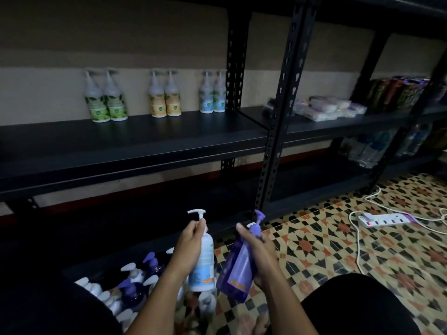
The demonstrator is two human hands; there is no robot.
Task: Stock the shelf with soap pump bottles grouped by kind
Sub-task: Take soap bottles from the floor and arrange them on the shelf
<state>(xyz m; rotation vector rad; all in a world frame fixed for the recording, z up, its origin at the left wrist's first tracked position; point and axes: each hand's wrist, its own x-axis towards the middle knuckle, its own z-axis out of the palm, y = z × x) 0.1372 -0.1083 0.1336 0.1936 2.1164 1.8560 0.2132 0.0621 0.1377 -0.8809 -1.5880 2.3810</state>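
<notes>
We've got our left hand (191, 240) wrapped round a white pump bottle (202, 259), right hand (260, 252) clamped on the tilted purple pump bottle (238, 269); the shelf (135, 139) sits straight ahead, above both.

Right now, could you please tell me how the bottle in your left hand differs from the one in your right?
The white bottle in the left hand has a white pump and a pale blue label; the purple bottle in the right hand is translucent with a purple pump. The white bottle stands nearly upright, while the purple bottle tilts to the right. Both are pump bottles held off the floor.
</notes>
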